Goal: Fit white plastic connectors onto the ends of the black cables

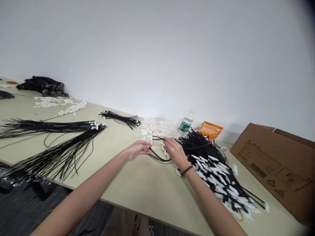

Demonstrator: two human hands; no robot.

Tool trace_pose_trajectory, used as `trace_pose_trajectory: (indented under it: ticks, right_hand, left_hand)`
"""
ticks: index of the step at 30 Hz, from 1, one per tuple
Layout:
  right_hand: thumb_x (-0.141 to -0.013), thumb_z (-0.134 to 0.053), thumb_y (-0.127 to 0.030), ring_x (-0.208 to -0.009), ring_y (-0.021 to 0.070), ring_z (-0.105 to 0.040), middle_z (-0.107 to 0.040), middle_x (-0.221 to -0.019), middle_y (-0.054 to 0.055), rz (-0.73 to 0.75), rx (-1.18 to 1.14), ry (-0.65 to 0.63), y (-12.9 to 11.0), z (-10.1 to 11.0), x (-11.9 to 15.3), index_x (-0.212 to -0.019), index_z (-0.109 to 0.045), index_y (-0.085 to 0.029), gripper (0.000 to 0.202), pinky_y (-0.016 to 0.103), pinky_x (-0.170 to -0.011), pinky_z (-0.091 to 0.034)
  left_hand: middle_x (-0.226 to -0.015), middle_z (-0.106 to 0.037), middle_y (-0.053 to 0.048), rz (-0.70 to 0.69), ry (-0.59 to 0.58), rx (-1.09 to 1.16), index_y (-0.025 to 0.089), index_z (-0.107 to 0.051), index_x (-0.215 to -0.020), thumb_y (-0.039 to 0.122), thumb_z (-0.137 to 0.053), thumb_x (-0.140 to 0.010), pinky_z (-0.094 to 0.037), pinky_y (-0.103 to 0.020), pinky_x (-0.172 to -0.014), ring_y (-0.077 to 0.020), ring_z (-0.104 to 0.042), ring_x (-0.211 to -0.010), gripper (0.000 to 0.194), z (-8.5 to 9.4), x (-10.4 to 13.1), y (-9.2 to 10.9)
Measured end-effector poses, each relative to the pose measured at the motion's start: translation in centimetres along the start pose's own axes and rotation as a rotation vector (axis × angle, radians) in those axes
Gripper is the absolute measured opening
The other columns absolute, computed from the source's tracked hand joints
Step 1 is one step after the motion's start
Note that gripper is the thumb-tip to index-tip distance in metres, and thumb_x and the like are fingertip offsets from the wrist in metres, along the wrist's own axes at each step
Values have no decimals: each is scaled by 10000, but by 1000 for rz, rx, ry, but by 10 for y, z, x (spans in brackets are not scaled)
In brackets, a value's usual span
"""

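My left hand (135,149) is closed, its fingers pinching a few thin black cables (158,159) near their white connector ends. The cables curve across to my right hand (175,150), which is also closed on them, palm down. Right beside that hand lies a large heap of black cables with white connectors (218,175) on their ends. Just behind both hands, a clear plastic bag of small white connectors (159,126) rests on the table. How the fingertips meet the connectors is too blurred to tell.
The pale table (137,193) runs along a wall. Black cable bundles (66,147) fan out at left, with a smaller bundle (121,118) farther back. Loose white connectors (73,106) lie beyond. A water bottle (186,124), an orange packet (211,130) and a cardboard box (273,164) stand right.
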State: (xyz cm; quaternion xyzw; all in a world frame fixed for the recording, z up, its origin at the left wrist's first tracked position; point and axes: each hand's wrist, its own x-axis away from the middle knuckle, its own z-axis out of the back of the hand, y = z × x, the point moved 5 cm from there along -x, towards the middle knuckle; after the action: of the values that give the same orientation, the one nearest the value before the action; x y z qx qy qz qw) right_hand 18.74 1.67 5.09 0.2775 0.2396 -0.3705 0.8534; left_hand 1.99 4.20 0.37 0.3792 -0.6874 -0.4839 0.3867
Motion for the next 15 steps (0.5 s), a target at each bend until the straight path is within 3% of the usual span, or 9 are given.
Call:
trace_pose_trajectory:
  ticks: [3, 7, 11, 15]
  right_hand:
    - [-888, -371, -100, -957, 206, -500, -590, -1128, 105, 95, 47, 46, -14, 14, 11, -993, -616, -120, 267, 339, -803, -463]
    - [-894, -374, -107, -937, 202, -518, -600, -1121, 102, 127, 69, 73, -21, 17, 20, -990, -626, -133, 271, 341, -779, -474]
    - [-897, -368, -108, -952, 207, -520, -595, -1137, 109, 96, 40, 68, -20, 14, 25, -988, -628, -144, 279, 357, -782, -476]
    - [-894, -381, -108, -955, 209, -514, -593, -1144, 102, 74, 54, 56, -19, 11, 25, -973, -630, -137, 263, 353, -792, -470]
  left_hand:
    - [-865, -633, -80, 26, -65, 75, 107, -603, -795, 99, -607, -694, -480, -255, -733, -103, -592, -682, 102, -5, 5, 4]
    - [-846, -641, -86, 11, -117, 140, 96, -633, -802, 84, -609, -696, -466, -229, -729, -104, -588, -704, 109, -11, 8, 10]
    - [-877, -636, -91, 8, -131, 166, 98, -641, -821, 191, -610, -734, -446, -228, -652, -106, -562, -688, 131, -13, 8, 11]
    - [-841, -609, -64, -44, -78, 35, 108, -628, -759, 309, -677, -690, -418, -215, -617, -78, -503, -653, 218, -10, 8, 10]
